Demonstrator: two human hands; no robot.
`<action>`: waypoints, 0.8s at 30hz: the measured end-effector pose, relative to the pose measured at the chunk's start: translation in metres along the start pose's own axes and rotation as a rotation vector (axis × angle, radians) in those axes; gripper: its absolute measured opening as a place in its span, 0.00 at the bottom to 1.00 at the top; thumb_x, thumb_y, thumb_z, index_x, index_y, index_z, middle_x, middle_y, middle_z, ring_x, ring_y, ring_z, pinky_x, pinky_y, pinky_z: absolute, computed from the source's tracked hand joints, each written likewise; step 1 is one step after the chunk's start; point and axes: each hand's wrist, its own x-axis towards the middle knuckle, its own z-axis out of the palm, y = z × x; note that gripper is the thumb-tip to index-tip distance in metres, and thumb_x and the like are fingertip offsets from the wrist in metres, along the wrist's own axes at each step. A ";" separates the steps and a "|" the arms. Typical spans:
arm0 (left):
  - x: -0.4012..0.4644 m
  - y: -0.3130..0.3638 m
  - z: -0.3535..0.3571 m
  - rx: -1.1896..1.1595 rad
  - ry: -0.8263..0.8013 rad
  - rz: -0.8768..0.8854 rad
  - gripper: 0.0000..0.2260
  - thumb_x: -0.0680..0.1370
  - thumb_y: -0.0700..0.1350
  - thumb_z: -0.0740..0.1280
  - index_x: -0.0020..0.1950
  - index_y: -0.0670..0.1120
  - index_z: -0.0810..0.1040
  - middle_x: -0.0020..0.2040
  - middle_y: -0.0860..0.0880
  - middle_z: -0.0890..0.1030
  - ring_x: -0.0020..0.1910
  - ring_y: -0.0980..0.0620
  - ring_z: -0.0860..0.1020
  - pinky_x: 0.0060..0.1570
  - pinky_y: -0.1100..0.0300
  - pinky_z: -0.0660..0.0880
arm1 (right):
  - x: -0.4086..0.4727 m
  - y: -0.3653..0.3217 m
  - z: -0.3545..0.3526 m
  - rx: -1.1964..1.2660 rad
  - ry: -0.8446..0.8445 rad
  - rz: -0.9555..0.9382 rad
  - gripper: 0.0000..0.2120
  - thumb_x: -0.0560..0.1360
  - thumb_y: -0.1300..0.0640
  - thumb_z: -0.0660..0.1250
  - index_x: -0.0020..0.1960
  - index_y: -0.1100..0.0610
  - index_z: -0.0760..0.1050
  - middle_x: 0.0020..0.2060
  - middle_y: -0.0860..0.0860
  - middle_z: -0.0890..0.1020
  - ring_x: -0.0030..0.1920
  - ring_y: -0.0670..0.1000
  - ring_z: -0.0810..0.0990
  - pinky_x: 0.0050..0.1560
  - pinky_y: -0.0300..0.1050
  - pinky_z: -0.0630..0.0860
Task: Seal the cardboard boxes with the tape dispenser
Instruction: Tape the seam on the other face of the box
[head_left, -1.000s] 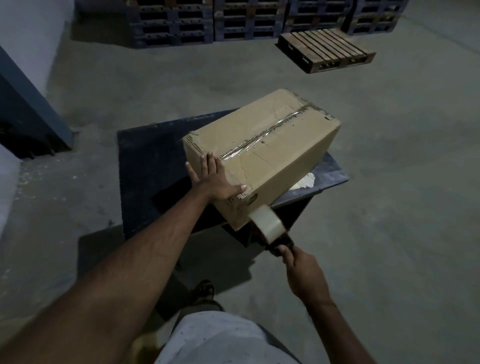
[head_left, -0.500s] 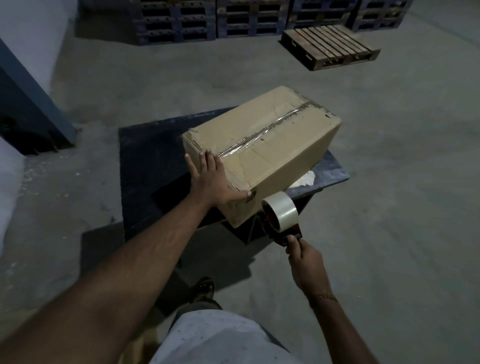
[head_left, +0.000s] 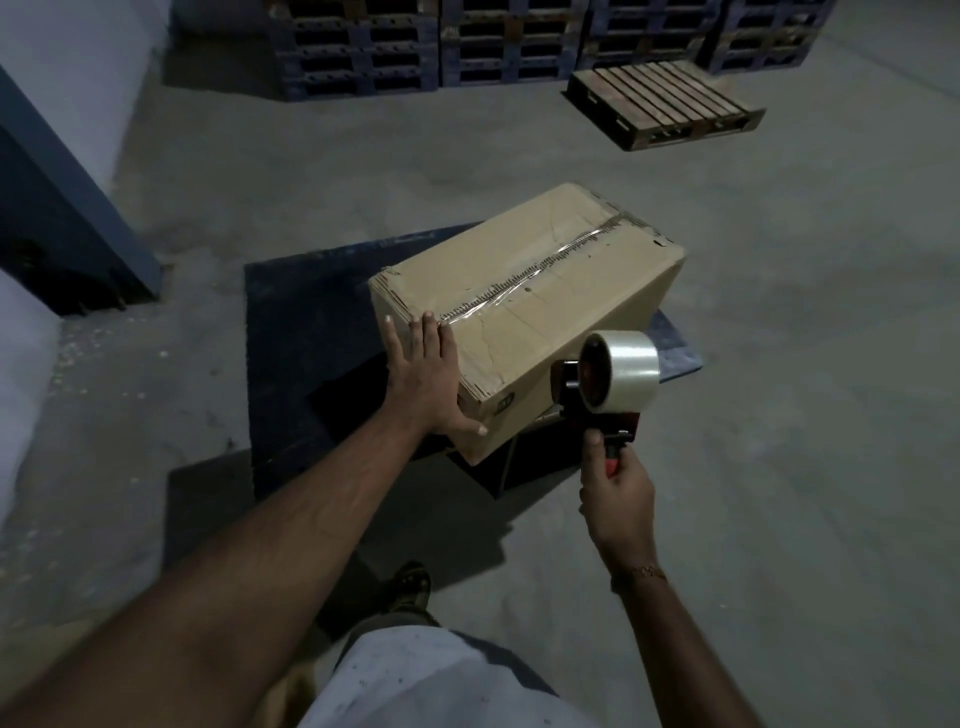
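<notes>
Right hand (head_left: 615, 486): fingers curling round the dispenser (head_left: 608, 387) handle, holding it off the box's near-right corner, likely clear after a pass. Left hand (head_left: 423, 376): fingers lying flat and together on the box (head_left: 524, 306) near end, apparently steadying it. Box is sitting on the counter (head_left: 291, 312), overhanging its near edge, top seam taped. Beyond: a wooden pallet (head_left: 665, 101) and stacked pallets (head_left: 358, 49) are resting on the floor, obstructing nothing.
</notes>
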 end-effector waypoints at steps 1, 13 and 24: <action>0.000 -0.002 0.000 -0.012 -0.012 0.007 0.78 0.53 0.88 0.60 0.83 0.35 0.39 0.84 0.31 0.41 0.84 0.33 0.42 0.71 0.22 0.31 | 0.001 -0.008 0.002 0.005 -0.009 -0.018 0.20 0.79 0.32 0.67 0.44 0.49 0.75 0.38 0.49 0.80 0.37 0.50 0.79 0.38 0.48 0.78; 0.006 -0.044 -0.019 -0.343 -0.036 0.150 0.58 0.70 0.70 0.75 0.87 0.47 0.48 0.87 0.46 0.48 0.85 0.43 0.47 0.82 0.44 0.47 | 0.028 -0.051 0.066 -0.071 -0.044 -0.097 0.20 0.72 0.62 0.78 0.59 0.50 0.74 0.48 0.45 0.81 0.48 0.45 0.82 0.52 0.49 0.84; 0.017 -0.057 0.012 -0.312 0.338 0.172 0.27 0.83 0.48 0.70 0.81 0.56 0.68 0.81 0.52 0.68 0.78 0.48 0.70 0.72 0.53 0.72 | 0.037 -0.049 0.114 -0.161 0.012 -0.164 0.18 0.71 0.57 0.80 0.57 0.55 0.78 0.50 0.50 0.84 0.51 0.51 0.84 0.51 0.49 0.83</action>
